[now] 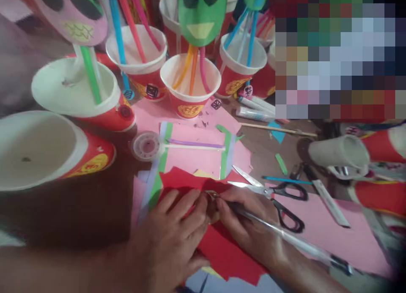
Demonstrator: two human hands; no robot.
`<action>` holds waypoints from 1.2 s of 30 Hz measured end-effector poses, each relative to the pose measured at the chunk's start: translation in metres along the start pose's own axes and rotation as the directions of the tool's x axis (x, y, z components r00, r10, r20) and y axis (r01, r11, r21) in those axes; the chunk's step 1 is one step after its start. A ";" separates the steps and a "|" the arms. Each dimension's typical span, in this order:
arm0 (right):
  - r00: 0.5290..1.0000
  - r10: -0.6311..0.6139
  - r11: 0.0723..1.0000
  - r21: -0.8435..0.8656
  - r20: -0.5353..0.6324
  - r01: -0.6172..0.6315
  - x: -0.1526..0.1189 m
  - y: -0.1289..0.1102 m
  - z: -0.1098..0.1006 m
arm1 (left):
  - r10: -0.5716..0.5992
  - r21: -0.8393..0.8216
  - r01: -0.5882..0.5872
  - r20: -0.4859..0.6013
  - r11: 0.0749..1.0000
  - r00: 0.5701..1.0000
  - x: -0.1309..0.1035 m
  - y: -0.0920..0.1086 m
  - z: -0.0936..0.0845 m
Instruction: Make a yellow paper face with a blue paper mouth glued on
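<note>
Red paper (231, 250) lies over other sheets at the lower middle of the head view. On it rests my left hand (180, 225), palm down with its fingers spread. My right hand (250, 217) is closed round a pen (285, 236) with a clear barrel and dark cap end. The pen's tip points left, close to my left fingertips, over a small pale piece that is partly hidden and too blurred to name. Scissors (266, 191) with black handles lie with blades apart beyond my right hand. Pink paper with green edges (196, 157) carries a purple and a white straw.
Red and white paper cups (190, 105) stand across the back and left, several holding straws with paper faces. A tape roll (147, 146), a thin stick (279, 129), a cutter (331, 204) and tipped cups (339, 153) lie around. The upper right is pixelated.
</note>
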State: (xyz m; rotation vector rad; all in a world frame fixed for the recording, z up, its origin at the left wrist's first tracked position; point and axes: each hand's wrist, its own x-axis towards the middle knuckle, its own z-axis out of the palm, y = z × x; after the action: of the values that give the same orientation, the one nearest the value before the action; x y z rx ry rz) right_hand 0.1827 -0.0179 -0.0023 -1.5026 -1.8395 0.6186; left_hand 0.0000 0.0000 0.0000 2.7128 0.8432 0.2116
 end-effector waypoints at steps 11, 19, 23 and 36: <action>0.999 0.031 0.999 -0.011 -0.008 -0.031 0.000 -0.002 -0.001 | 0.006 0.018 -0.007 0.010 1.000 1.000 0.000 0.000 0.000; 0.994 0.069 0.996 0.064 -0.080 -0.064 0.001 -0.004 -0.003 | -0.014 0.007 0.014 0.004 1.000 1.000 0.000 0.001 0.000; 0.997 0.064 0.995 0.074 -0.043 -0.061 0.002 -0.006 -0.004 | -0.013 0.016 0.013 -0.001 1.000 1.000 0.000 0.001 0.002; 0.999 0.037 0.997 0.069 0.029 -0.039 0.000 -0.001 -0.001 | -0.011 0.013 0.011 0.018 1.000 1.000 0.000 0.000 0.000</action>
State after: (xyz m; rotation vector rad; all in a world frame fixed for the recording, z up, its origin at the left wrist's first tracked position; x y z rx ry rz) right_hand 0.1828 -0.0185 -0.0005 -1.4936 -1.7954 0.7175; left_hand 0.0002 -0.0003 -0.0001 2.7175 0.8574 0.1789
